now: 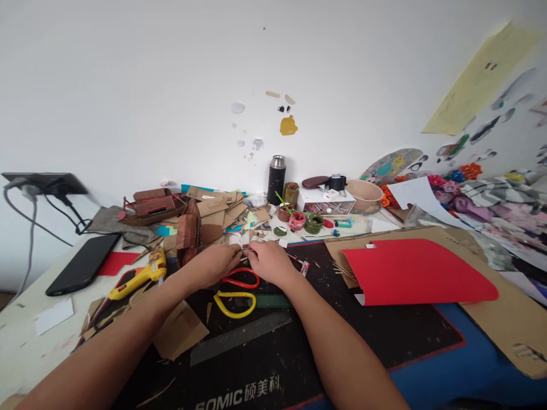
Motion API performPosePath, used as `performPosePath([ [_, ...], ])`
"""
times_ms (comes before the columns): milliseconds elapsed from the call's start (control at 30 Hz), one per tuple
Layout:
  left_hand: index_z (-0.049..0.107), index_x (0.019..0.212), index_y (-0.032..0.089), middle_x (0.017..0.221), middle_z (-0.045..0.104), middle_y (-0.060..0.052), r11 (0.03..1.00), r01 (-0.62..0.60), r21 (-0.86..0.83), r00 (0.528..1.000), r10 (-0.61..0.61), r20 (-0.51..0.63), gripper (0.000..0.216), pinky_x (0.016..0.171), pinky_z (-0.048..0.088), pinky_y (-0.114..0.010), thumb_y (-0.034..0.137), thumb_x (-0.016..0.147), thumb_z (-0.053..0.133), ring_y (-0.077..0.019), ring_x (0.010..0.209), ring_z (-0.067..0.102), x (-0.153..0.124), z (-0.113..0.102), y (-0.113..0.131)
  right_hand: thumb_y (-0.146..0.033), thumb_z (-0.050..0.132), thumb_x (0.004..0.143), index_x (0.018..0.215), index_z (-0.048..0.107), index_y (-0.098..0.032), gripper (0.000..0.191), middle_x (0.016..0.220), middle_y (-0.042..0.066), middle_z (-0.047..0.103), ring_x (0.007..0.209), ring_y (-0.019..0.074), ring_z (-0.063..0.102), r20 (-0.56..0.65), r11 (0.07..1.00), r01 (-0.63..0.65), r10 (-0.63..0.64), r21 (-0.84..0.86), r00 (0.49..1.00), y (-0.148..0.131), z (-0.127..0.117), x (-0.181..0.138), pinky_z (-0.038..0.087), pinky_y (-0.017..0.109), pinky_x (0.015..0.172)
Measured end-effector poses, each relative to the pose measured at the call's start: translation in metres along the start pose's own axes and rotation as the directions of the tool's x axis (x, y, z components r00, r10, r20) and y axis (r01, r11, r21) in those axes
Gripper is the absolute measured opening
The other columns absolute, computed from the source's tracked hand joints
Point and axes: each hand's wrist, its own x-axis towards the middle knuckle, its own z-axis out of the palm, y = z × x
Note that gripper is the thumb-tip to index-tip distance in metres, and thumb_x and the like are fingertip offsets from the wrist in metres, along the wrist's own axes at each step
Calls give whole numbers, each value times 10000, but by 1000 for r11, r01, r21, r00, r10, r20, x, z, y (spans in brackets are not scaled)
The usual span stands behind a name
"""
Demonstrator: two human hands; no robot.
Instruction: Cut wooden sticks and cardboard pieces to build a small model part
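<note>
My left hand [219, 262] and my right hand [271, 263] meet over the far part of a black mat [363, 336]. Fingers of both are curled and pinched close together, around something small that I cannot make out. Just below them on the mat lie a red looped handle [256, 279] and a yellow looped handle [217, 302], which look like scissors handles. A dark green piece [273, 301] sits beside the yellow loop. Nearer me is a grey ruler-like strip [241, 339]. Left of my left hand stands a brown boxy model piece [187, 230].
A yellow glue gun [139, 280] and a black phone-like slab [83, 266] lie left. Cardboard scraps [211, 222], paint jars [314, 224] and a black thermos [276, 181] stand behind. Red paper [419, 270] covers cardboard [491, 324] at right.
</note>
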Motion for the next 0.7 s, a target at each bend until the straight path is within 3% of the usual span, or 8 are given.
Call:
performPosePath([
  [200,685,1028,188,845,745,-102,995,-7,-103,1000,4,-29,363,763,508,-343,321,1064,350,-271,796,724,-3,-8,-3,-333,533,1085,1012,729,-188,255,999,104,790,876,226,689,-29,999,11,-10,52,1000,-1,-5,-1,344,309,709],
  [267,692,989,195,836,732,-86,973,-40,-229,999,34,-29,394,762,494,-329,372,1066,348,-256,790,702,-6,-14,-7,-328,558,1075,957,716,-188,242,943,80,772,842,205,662,-39,988,28,-23,150,999,0,-5,-1,333,293,697],
  [367,724,942,201,821,710,-45,867,-84,-491,994,105,15,430,736,472,-288,481,1048,415,-216,766,653,-14,-29,-14,-331,566,1066,817,659,-188,302,792,19,691,756,163,592,-59,918,98,-81,385,995,1,-3,0,330,265,675],
  [467,730,856,189,727,622,-9,719,-6,-695,984,129,125,426,604,415,-256,571,967,580,-165,642,530,-21,-44,-16,-407,545,1069,758,612,-189,385,692,-23,587,675,137,524,-30,756,130,-145,641,989,-1,-1,-2,349,248,649],
  [600,661,711,169,599,380,44,456,158,-876,961,132,242,519,487,249,-243,665,860,700,-112,537,308,-24,-49,-13,-675,585,984,771,609,-201,520,575,-65,451,505,110,375,155,406,-76,-165,911,974,-5,-1,-3,315,242,509],
  [700,569,665,180,600,274,76,263,230,-937,956,122,269,578,475,146,-232,713,812,735,-85,527,211,-22,-45,-9,-750,695,867,731,612,-197,575,547,-78,425,459,87,302,174,180,-142,-180,973,968,-7,-3,-3,264,233,437],
])
